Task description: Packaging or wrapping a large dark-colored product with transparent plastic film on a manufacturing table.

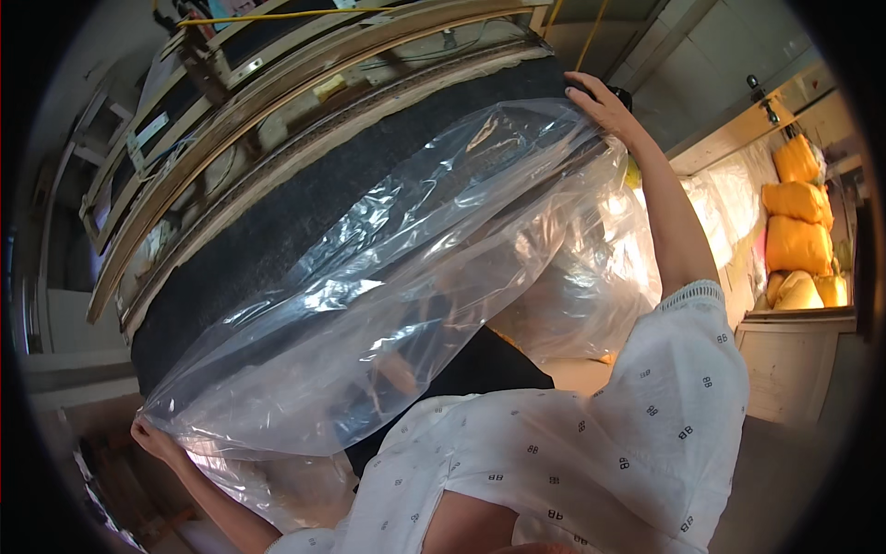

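Observation:
A large sheet of clear plastic film (pixel 369 346) stretches in loose folds between my two hands, over the near side of a long black surface (pixel 249 222). At the lower left, my left hand (pixel 157 439) is closed on one corner of the film, which gathers to a point at the fingertips. My right hand (pixel 604 109) reaches up to the far right end of the black surface. Its fingers curl at the film's other end, and the palm partly hides that grip. Below my arms, the film hangs down in front of me.
Long wooden rails and metal bars (pixel 305 78) of a frame run along the far side of the black surface. A yellow cord (pixel 277 16) crosses above them. Orange wrapped bundles (pixel 798 245) are stacked on the right, beside a wooden ledge (pixel 738 129).

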